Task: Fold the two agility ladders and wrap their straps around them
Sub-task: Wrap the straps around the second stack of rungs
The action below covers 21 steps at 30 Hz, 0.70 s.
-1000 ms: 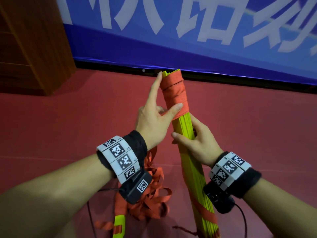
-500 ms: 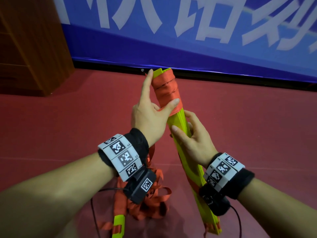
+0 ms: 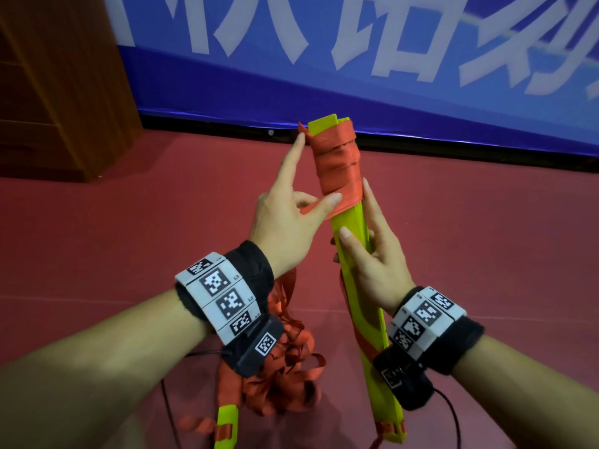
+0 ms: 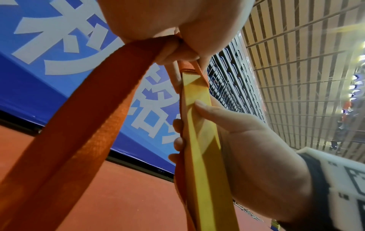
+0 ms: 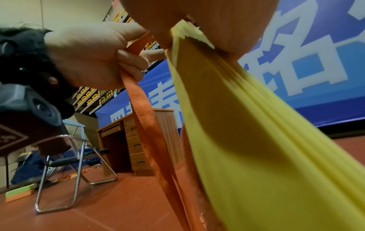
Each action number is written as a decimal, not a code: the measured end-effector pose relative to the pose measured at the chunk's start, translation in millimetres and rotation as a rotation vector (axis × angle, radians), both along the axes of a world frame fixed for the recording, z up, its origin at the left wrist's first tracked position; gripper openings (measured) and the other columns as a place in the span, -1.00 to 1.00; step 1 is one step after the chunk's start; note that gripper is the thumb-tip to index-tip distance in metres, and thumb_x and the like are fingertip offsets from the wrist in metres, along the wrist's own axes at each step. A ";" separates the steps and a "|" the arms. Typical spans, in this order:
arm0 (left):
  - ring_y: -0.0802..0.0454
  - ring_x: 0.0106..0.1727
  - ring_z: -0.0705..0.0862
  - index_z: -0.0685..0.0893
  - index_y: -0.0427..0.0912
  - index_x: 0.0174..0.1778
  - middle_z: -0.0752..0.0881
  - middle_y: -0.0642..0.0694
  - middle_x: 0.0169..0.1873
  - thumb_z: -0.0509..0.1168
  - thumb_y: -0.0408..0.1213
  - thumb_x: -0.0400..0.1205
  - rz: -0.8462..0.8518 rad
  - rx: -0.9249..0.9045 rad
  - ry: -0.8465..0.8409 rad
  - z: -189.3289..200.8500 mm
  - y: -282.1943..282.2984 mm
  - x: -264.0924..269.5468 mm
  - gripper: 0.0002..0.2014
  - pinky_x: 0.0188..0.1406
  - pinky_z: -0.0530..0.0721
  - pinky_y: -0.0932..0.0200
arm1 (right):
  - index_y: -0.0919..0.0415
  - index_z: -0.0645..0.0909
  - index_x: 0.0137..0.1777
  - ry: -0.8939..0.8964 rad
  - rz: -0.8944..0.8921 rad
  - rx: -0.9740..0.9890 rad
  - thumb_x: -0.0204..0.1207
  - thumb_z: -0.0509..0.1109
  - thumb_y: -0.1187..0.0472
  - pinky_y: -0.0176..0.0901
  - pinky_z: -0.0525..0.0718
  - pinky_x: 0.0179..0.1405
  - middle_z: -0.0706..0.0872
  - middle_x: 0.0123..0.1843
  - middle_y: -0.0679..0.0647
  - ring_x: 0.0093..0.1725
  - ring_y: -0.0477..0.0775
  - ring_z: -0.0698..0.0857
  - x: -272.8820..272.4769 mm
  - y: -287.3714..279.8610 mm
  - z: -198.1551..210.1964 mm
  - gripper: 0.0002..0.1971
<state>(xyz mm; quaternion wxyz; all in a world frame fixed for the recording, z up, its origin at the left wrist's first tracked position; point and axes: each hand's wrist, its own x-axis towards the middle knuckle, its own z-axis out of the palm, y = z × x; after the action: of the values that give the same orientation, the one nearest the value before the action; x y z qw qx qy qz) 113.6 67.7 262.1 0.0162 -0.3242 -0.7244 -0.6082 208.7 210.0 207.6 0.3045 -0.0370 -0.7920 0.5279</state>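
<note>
A folded bundle of yellow-green ladder rungs [image 3: 363, 303] stands nearly upright in front of me, its top wound with several turns of orange strap [image 3: 337, 163]. My left hand [image 3: 321, 205] pinches the loose strap just under the wraps, forefinger straight up beside the bundle's top. My right hand [image 3: 356, 234] grips the bundle below the wraps, its forefinger lying along the far edge up to the strap. The left wrist view shows the strap [image 4: 88, 125] running to the bundle [image 4: 201, 140]. The second ladder [image 3: 285, 367] lies as a loose heap of orange straps on the floor, one rung [image 3: 227, 422] showing.
A red floor [image 3: 129, 238] runs to a blue banner wall [image 3: 356, 69]. A wooden cabinet [image 3: 58, 92] stands at the far left. The right wrist view shows a wooden desk [image 5: 138, 140], a folding chair [image 5: 79, 156] and a green-and-orange block [image 5: 18, 192] on the floor.
The bundle has swung from leaning left to nearly upright. My right hand's forefinger has stretched up the bundle to the edge of the wraps. My left hand still pinches the strap.
</note>
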 end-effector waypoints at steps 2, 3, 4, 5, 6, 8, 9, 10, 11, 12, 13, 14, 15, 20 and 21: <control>0.18 -0.23 0.83 0.00 0.41 0.75 0.85 0.08 -0.30 0.49 0.05 0.61 0.013 -0.064 0.067 -0.6 -3.6 -2.0 -0.07 -0.02 0.77 0.08 | -0.28 0.10 0.76 0.004 0.038 -0.061 0.67 0.36 0.11 0.09 0.81 -0.10 0.80 0.08 -0.07 -0.08 0.05 0.76 2.8 0.5 0.2 -0.26; 0.14 -0.25 0.82 -0.05 0.41 0.75 0.84 0.03 -0.32 0.47 0.06 0.63 -0.002 -0.085 0.084 -0.6 -5.1 -2.6 -0.07 -0.02 0.76 0.06 | -0.25 0.12 0.76 0.008 0.051 -0.090 0.66 0.36 0.14 0.05 0.81 -0.15 0.80 -0.01 -0.09 -0.11 0.05 0.75 4.7 -0.9 1.6 -0.26; 0.07 -0.32 0.79 -0.10 0.41 0.75 0.82 -0.06 -0.35 0.44 0.04 0.65 -0.032 -0.097 0.087 -1.1 -6.0 -2.9 -0.06 -0.10 0.75 0.05 | -0.24 0.13 0.76 0.012 0.063 -0.117 0.66 0.36 0.15 0.03 0.80 -0.17 0.79 -0.06 -0.08 -0.13 0.06 0.75 5.7 -2.7 3.4 -0.26; 0.00 -0.44 0.69 -0.15 0.39 0.75 0.78 -0.19 -0.40 0.41 0.00 0.69 -0.071 -0.100 0.084 -1.5 -6.7 -3.2 -0.07 -0.24 0.69 0.07 | -0.24 0.15 0.76 0.015 0.076 -0.144 0.65 0.36 0.16 0.01 0.78 -0.20 0.78 -0.10 -0.04 -0.15 0.07 0.74 6.4 -4.4 5.2 -0.26; -0.01 -0.52 0.53 -0.20 0.36 0.76 0.72 -0.32 -0.41 0.39 -0.06 0.72 -0.109 -0.097 0.082 -1.9 -7.0 -3.0 -0.07 -0.36 0.57 0.11 | -0.25 0.16 0.75 0.013 0.090 -0.172 0.64 0.36 0.17 -0.02 0.76 -0.23 0.77 -0.13 0.02 -0.18 0.09 0.73 7.0 -6.4 7.0 -0.26; 0.03 -0.52 0.38 -0.23 0.33 0.76 0.70 -0.41 -0.38 0.36 -0.13 0.75 -0.150 -0.082 0.078 -1.8 -7.7 -2.9 -0.07 -0.43 0.41 0.18 | -0.25 0.18 0.74 0.002 0.119 -0.226 0.61 0.36 0.18 -0.07 0.73 -0.30 0.74 -0.16 0.15 -0.26 0.11 0.71 7.6 -9.2 10.3 -0.26; 0.06 -0.52 0.42 -0.23 0.32 0.76 0.74 -0.37 -0.36 0.35 -0.16 0.75 -0.162 -0.065 0.072 -0.9 -7.7 -2.0 -0.07 -0.43 0.41 0.24 | -0.25 0.19 0.73 -0.003 0.130 -0.243 0.60 0.35 0.19 -0.09 0.71 -0.32 0.73 -0.16 0.18 -0.29 0.10 0.71 8.1 -9.8 11.2 -0.26; 0.10 -0.52 0.51 -0.21 0.31 0.77 0.79 -0.27 -0.35 0.36 -0.19 0.75 -0.175 -0.042 0.057 -0.2 -7.7 -0.9 -0.08 -0.41 0.44 0.32 | -0.25 0.20 0.73 -0.008 0.138 -0.249 0.60 0.34 0.19 -0.09 0.70 -0.34 0.73 -0.16 0.19 -0.31 0.09 0.72 8.6 -10.5 12.0 -0.26; 0.15 -0.48 0.62 -0.17 0.30 0.78 0.83 -0.15 -0.32 0.37 -0.23 0.74 -0.192 -0.013 0.032 0.0 -7.3 0.0 -0.08 -0.36 0.50 0.39 | -0.24 0.19 0.73 -0.014 0.135 -0.244 0.60 0.34 0.18 -0.09 0.70 -0.34 0.74 -0.16 0.18 -0.30 0.08 0.73 8.5 -10.2 11.4 -0.26; 0.21 -0.41 0.72 -0.13 0.29 0.78 0.86 -0.06 -0.27 0.37 -0.28 0.74 -0.214 0.023 0.000 0.6 -6.5 1.7 -0.09 -0.28 0.55 0.43 | -0.24 0.18 0.74 -0.022 0.126 -0.222 0.59 0.36 0.17 -0.07 0.70 -0.32 0.75 -0.15 0.15 -0.29 0.08 0.73 8.3 -9.5 10.7 -0.25; 0.22 -0.32 0.79 -0.10 0.29 0.77 0.87 -0.02 -0.21 0.38 -0.32 0.73 -0.237 0.058 -0.030 1.1 -5.6 3.2 -0.09 -0.18 0.63 0.40 | -0.25 0.16 0.75 -0.035 0.106 -0.179 0.58 0.41 0.14 -0.03 0.72 -0.27 0.75 -0.11 0.12 -0.25 0.06 0.73 7.7 -8.3 9.7 -0.21; 0.17 -0.22 0.84 -0.09 0.30 0.78 0.88 -0.02 -0.17 0.38 -0.34 0.73 -0.247 0.085 -0.046 1.0 -4.3 3.9 -0.08 -0.07 0.71 0.31 | -0.29 0.14 0.75 -0.053 0.079 -0.119 0.55 0.50 0.09 0.04 0.74 -0.17 0.76 -0.03 0.08 -0.18 0.04 0.73 6.7 -7.1 8.3 -0.15; 0.11 -0.14 0.87 -0.08 0.30 0.78 0.88 -0.03 -0.14 0.39 -0.34 0.72 -0.244 0.098 -0.048 1.1 -3.6 4.9 -0.08 0.02 0.77 0.19 | -0.34 0.12 0.74 -0.077 0.053 -0.058 0.49 0.58 0.02 0.13 0.76 -0.04 0.75 0.07 0.04 -0.09 0.01 0.72 5.6 -6.0 7.4 -0.08; 0.07 -0.07 0.88 0.00 0.25 0.78 0.89 -0.03 -0.10 0.41 -0.39 0.70 -0.243 0.137 -0.088 -0.9 -0.4 6.2 -0.09 0.15 0.76 0.18 | -0.43 0.11 0.69 -0.154 0.002 0.019 0.35 0.69 0.02 0.38 0.78 0.03 0.77 0.11 -0.03 -0.10 0.04 0.77 3.7 -4.1 4.5 0.03; 0.07 -0.08 0.88 0.01 0.23 0.78 0.89 -0.04 -0.12 0.41 -0.41 0.70 -0.246 0.145 -0.099 -1.9 0.2 6.4 -0.10 0.13 0.75 0.19 | -0.43 0.11 0.69 -0.156 0.001 0.033 0.36 0.67 0.06 0.38 0.79 -0.01 0.78 0.09 -0.01 -0.13 0.07 0.78 4.8 -4.0 3.8 0.02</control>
<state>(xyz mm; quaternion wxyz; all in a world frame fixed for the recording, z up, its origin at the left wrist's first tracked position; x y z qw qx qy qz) 120.0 67.8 260.2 -0.0707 -0.3783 -0.6332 -0.6715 213.4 206.0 211.3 0.2420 -0.0725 -0.8220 0.5104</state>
